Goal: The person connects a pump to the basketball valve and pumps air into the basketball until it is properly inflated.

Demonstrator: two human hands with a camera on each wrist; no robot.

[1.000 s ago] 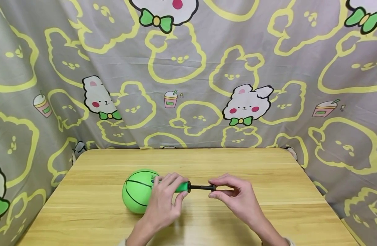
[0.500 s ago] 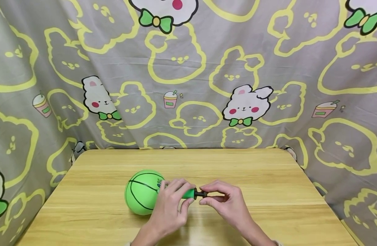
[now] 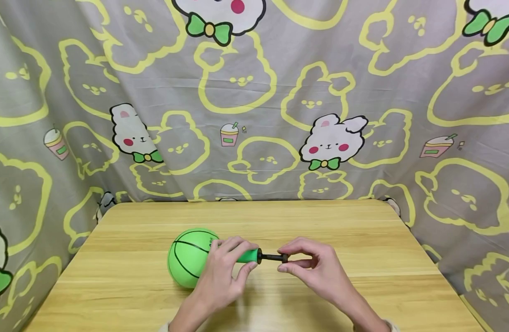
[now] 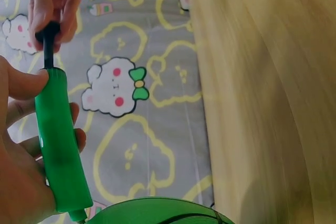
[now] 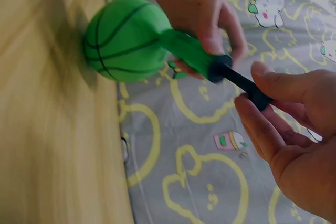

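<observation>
A green ball with black basketball lines [image 3: 190, 258] sits on the table, left of both hands. My left hand [image 3: 224, 269] grips the green barrel of a small hand pump [image 4: 59, 140], its nozzle end pointing at the ball. In the left wrist view the thumb lies near the barrel's black collar and the fingers wrap behind. My right hand [image 3: 314, 267] pinches the black handle [image 5: 258, 99] at the end of the pump's rod between thumb and fingers. Part of the black rod [image 3: 272, 257] shows between collar and handle. In the head view, my left hand hides much of the barrel.
The light wooden table [image 3: 362, 230] runs under the ball and hands. A grey curtain [image 3: 263, 101] printed with yellow outlines and white rabbits hangs along the table's back and sides.
The right hand pushed the handle in toward the barrel, then drew it partly out again to the right. The ball and left hand shifted slightly right, then the left hand moved back.
</observation>
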